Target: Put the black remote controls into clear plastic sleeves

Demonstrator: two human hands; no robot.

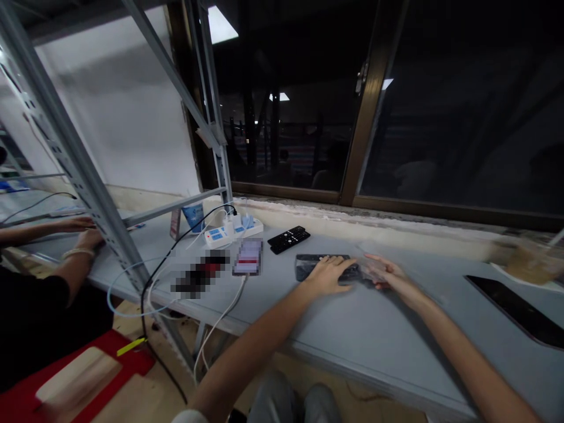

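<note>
A black remote control (304, 267) lies on the grey table in front of me. My left hand (328, 275) is laid over it, its fingers along the far side and the thumb towards the near side, holding it down. At the remote's right end is a clear plastic sleeve (369, 267), blurred by motion. Pinched fingers of my right hand (392, 281) grip this plastic; how far the sleeve covers the remote I cannot tell. Behind and to the left, more black remote control (288, 239) shows, perhaps two overlapping, touched by neither hand.
A plugged-in phone (248, 257) lies left, by a white power strip (233, 231) with cables. A blue cup (194, 217) stands behind. At right are a dark tablet-like device (517, 308) and a drink cup (535, 264). A metal shelf post (83, 170) separates me from another person's arms (79, 252).
</note>
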